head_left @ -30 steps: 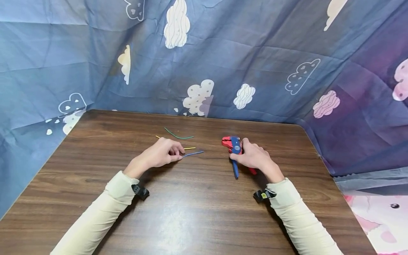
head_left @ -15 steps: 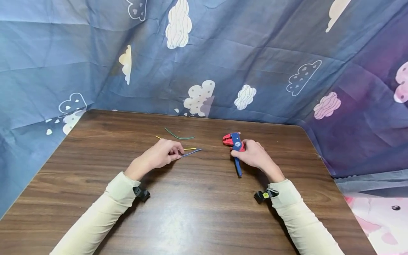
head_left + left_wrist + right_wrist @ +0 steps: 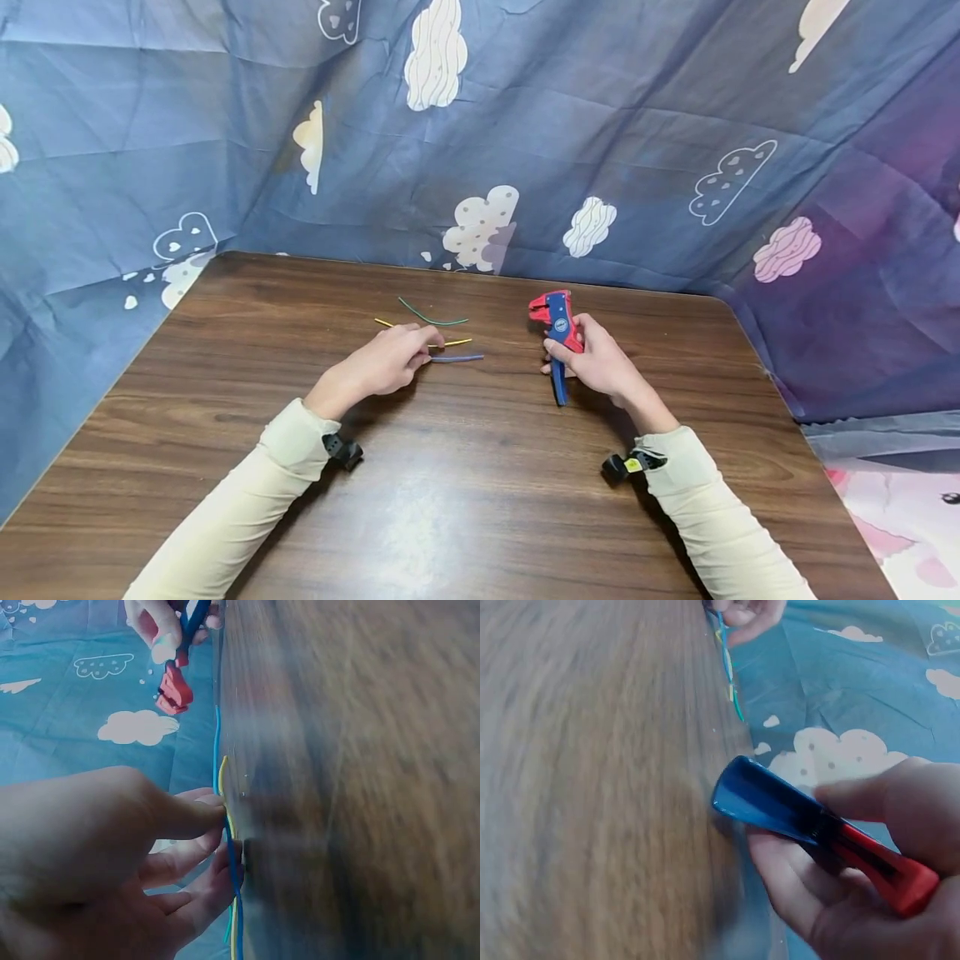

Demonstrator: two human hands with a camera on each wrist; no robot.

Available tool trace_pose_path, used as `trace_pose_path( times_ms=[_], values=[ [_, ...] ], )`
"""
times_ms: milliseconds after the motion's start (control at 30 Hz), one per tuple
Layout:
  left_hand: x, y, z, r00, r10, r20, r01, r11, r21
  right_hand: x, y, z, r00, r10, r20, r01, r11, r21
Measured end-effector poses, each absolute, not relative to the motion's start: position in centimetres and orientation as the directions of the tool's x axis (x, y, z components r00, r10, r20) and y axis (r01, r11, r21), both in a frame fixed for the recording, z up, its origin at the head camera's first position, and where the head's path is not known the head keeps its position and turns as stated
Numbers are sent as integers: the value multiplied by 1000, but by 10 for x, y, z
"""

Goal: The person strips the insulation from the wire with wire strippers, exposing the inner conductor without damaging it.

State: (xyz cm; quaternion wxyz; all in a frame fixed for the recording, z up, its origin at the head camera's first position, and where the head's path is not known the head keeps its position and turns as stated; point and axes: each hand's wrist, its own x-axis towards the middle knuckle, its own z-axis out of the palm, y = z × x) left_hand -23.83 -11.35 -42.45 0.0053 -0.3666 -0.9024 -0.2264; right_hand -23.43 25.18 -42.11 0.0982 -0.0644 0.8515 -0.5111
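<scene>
My left hand [image 3: 384, 360] is low over the table and pinches a thin blue wire [image 3: 461, 358] between thumb and fingers. In the left wrist view the blue wire [image 3: 217, 739] runs on past both sides of the pinch. A yellow wire [image 3: 459, 342] passes beneath the same fingers, its middle hidden. Just beyond lies a curved green wire [image 3: 429, 321]. On the right, my right hand [image 3: 602, 360] grips a red and blue wire stripper [image 3: 558, 315], its red head pointing away. The right wrist view shows the stripper's blue handle [image 3: 761, 799] and red handle [image 3: 889, 877] within the fingers.
Everything is on a brown wood-grain table [image 3: 480, 483]. A blue cloth [image 3: 360, 167] printed with clouds hangs behind its far edge. Black wrist cameras are strapped at both cuffs, such as the left one [image 3: 347, 452].
My right hand has lifted the wire stripper and moved it slightly away from me, curling its fingers round the handles. The blue wire's free end has swung while my left hand pinches it.
</scene>
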Motion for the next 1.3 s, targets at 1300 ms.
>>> trace_pose_path(
  times_ms=[1300],
  values=[
    [-245, -76, -369, -723, 373, 582, 688, 467, 555, -214, 217, -406, -846, -525, 91, 78, -292, -953]
  ],
)
